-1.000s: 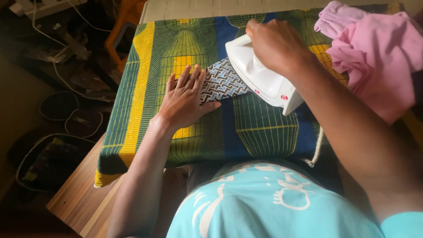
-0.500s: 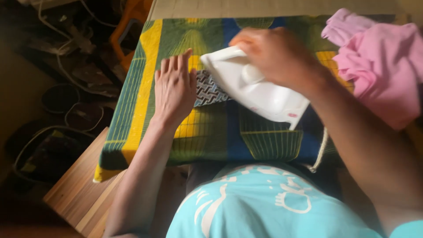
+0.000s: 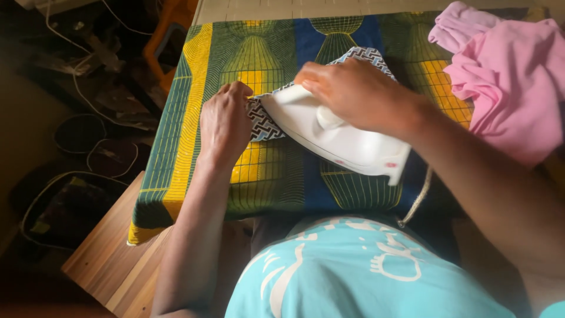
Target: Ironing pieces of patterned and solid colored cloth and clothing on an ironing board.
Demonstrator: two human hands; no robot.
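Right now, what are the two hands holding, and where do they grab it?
The right hand grips the white plastic iron by its top handle. The left hand pinches the left edge of the small black-and-white zigzag fabric piece.

Single head-worn view, steeply downward and close over the cloth-covered table (image 3: 176, 147).

Left hand (image 3: 223, 121) palm down, fingers curled under and pinching, forearm stretched straight forward. Right hand (image 3: 347, 91) wrapped in a closed grip, knuckles up, arm reaching in diagonally from the right.
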